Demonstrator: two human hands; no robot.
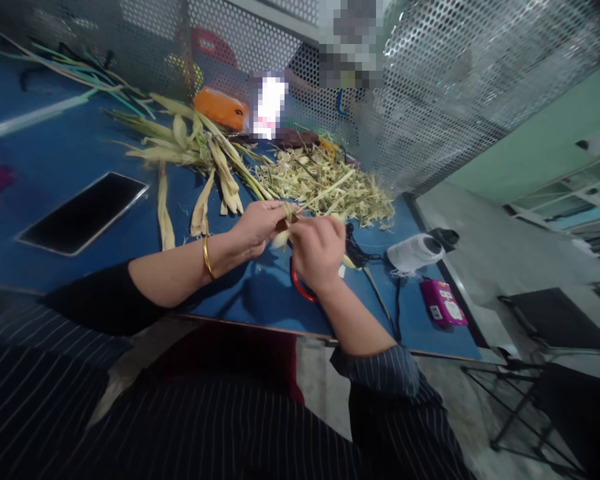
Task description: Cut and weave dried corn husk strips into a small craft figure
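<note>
Over the front of the blue table (275, 293), my left hand (258, 227) and my right hand (321, 248) come together on a pale dried husk strip (279, 241). The left fingers pinch it from one side; the right fingers are curled round its other side, slightly blurred. Part of the strip is hidden inside the grip. Beneath my right hand a red loop (300, 287), like a scissors handle, lies on the table, mostly covered. Just beyond the hands spreads a heap of chopped husk pieces (325, 180). Whole dried husks (180, 143) lie behind my left hand.
A dark-screened phone (83, 213) lies at the left. To the right are a white thread spool (414, 253), black yarn (359, 247) and a magenta packet (443, 302). Behind stand an orange object (221, 109) and a perforated metal screen (430, 87). Black chairs (560, 320) are at right.
</note>
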